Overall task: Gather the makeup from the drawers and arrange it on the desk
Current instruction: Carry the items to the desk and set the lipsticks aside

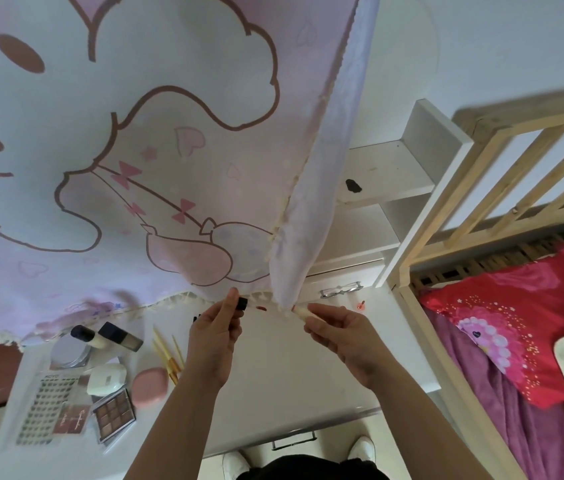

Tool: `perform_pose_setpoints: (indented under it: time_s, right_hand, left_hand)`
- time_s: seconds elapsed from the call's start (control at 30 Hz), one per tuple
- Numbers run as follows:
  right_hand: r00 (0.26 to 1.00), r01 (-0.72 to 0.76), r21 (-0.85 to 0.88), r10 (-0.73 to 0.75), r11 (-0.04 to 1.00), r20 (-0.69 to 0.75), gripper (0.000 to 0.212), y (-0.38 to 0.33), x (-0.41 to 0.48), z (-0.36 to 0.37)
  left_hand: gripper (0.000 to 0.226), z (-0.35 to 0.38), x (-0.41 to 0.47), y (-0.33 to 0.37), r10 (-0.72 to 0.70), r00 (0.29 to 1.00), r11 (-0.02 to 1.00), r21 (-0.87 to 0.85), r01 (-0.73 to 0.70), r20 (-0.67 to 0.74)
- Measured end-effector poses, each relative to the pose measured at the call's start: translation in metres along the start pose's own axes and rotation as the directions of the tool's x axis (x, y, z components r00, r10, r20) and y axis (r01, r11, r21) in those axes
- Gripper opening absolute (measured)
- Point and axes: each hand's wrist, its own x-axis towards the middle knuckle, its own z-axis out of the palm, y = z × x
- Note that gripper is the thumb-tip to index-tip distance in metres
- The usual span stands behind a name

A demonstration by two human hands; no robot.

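My left hand pinches a dark cap with a red-tipped wand above the white desk. A little to its right, my right hand grips a pale lip gloss tube, apart from the wand. Gathered makeup lies on the desk's left part: two foundation bottles, a round mirror compact, a white case, a pink compact, an eyeshadow palette, a false-lash card and gold brushes.
A pink cartoon curtain hangs over the desk's back, its fringe just above my hands. White shelves and a drawer handle stand at the back right. A wooden bed frame with red bedding borders the right. A small orange item lies nearby.
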Motion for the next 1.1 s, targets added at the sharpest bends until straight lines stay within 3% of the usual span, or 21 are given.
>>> perform_pose_setpoints:
  time_s: [0.2, 0.37, 0.5, 0.67, 0.83, 0.93, 1.1]
  right_hand:
    - [0.998, -0.026, 0.168, 0.037, 0.985, -0.058, 0.03, 0.003, -0.003, -0.036]
    - [0.972, -0.049, 0.013, 0.051, 0.999, -0.228, 0.027, 0.018, -0.006, -0.07]
    - [0.94, -0.035, -0.03, 0.023, 0.999, -0.341, 0.026, 0.032, -0.004, -0.097]
    - [0.914, -0.053, -0.214, -0.039, 0.975, -0.403, 0.025, 0.048, 0.018, -0.13]
    - [0.886, -0.097, -0.483, -0.145, 0.87, -0.441, 0.022, 0.063, 0.059, -0.154]
    - [0.899, -0.058, -0.602, -0.221, 0.796, -0.379, 0.017, 0.069, 0.086, -0.166]
    - [0.921, -0.024, -0.755, -0.279, 0.655, -0.272, 0.02, 0.083, 0.118, -0.18]
  left_hand:
    - [0.025, 0.001, 0.004, -0.017, -0.1, 0.984, 0.995, 0.04, 0.095, 0.148]
    - [0.014, 0.019, 0.001, -0.049, -0.251, 0.923, 0.968, 0.091, 0.234, 0.293]
    - [0.029, 0.04, 0.004, -0.082, -0.283, 0.906, 0.954, 0.192, 0.231, 0.315]
    - [0.022, 0.072, 0.018, -0.123, -0.256, 0.938, 0.896, 0.422, 0.14, 0.234]
    - [0.021, 0.105, 0.043, -0.171, -0.108, 0.981, 0.768, 0.64, -0.02, 0.159]
    - [0.017, 0.121, 0.062, -0.196, -0.03, 0.989, 0.663, 0.743, -0.087, 0.143]
    - [0.014, 0.141, 0.085, -0.227, -0.005, 0.997, 0.581, 0.811, -0.063, 0.081]
